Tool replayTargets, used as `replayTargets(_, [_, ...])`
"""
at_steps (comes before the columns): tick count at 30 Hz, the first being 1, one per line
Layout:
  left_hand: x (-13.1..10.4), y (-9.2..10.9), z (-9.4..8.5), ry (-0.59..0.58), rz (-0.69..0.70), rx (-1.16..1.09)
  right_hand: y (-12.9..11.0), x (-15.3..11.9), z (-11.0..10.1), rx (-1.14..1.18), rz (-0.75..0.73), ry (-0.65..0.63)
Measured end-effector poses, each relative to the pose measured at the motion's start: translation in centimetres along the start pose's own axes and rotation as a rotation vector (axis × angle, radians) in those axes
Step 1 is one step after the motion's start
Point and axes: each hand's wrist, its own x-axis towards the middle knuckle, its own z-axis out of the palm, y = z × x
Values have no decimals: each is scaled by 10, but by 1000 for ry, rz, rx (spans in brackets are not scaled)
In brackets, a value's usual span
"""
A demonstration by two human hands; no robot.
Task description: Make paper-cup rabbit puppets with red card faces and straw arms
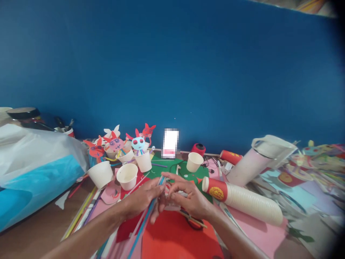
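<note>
My left hand (pixel 151 192) is closed around a long thin blue strip (pixel 140 235), with a paler strip alongside it. The blue strip slants down toward the near edge of the view. At its upper end is my right hand (pixel 185 192), its index fingertip against the strip and its other fingers curled. Below and between the hands shows a clear plastic item (pixel 172 207), partly covered, whose kind I cannot make out. Under the hands lie an orange-red sheet (pixel 178 237) and a green sheet (pixel 161 172). Scissors (pixel 194 222) rest partly beneath my right hand.
White paper cups (pixel 127 176) and paper-faced figures (pixel 138 143) stand at the back left. A stack of cups (pixel 253 203) lies on the right, near a tilted pitcher (pixel 250 162). Long coloured strips (pixel 81 212) and a plastic bag (pixel 40 169) are on the left. Behind rises a blue wall (pixel 172 72).
</note>
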Motion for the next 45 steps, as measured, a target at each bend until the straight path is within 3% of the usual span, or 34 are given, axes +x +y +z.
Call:
replayTargets(5, [5,-6,-6,-33,-5,-44,3,0,0,38,1,-12])
replayTargets(14, [6,-11,-9,13,-74,-156,5,0,1,53,45,-18])
replayTargets(19, [2,-2,-7,44,-48,-80,8,1,2,117,69,194])
replayTargets(24, [-2,5,-3,22,-34,-23,20,7,2,274,202,413])
replayTargets(31, [-3,8,1,-37,-85,58,19,9,12,339,317,373])
replayTargets(36, [-3,3,4,1,-80,6,12,8,14,336,340,349])
replayTargets(41, [-2,1,8,44,-22,84,9,8,13,357,323,367])
replayTargets(45, [-2,2,7,0,-11,136,8,5,8,345,246,371])
